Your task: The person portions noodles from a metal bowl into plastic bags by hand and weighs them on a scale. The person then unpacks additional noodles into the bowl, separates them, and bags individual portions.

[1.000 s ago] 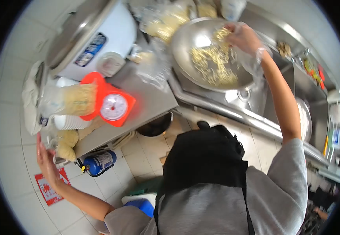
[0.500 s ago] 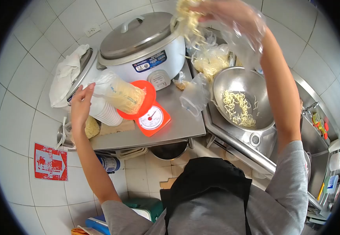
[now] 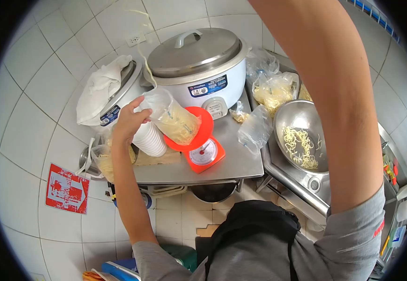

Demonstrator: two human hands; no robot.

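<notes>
My left hand (image 3: 131, 117) pinches the mouth of a clear plastic bag (image 3: 159, 100). Pale noodles fill the lower part of that bag, which leans on the orange pan (image 3: 206, 124) of a kitchen scale (image 3: 207, 155). A noodle strand (image 3: 147, 65) dangles from above down to the bag's opening. My right forearm (image 3: 327, 70) reaches up past the top edge of the view, so the right hand is out of sight. Loose noodles (image 3: 302, 147) lie in a steel bowl (image 3: 285, 114) on the right.
A large rice cooker (image 3: 196, 56) stands behind the scale, with a second lidded pot under a white cloth (image 3: 103, 91). Stacked white cups (image 3: 149, 140) are beside the scale. Bagged noodles (image 3: 273, 93) and a clear bag (image 3: 256, 129) lie near the bowl.
My right hand, holding noodles with a plastic bag over it, has risen out of view. The head view has shifted. My left hand keeps its hold on the bag.
</notes>
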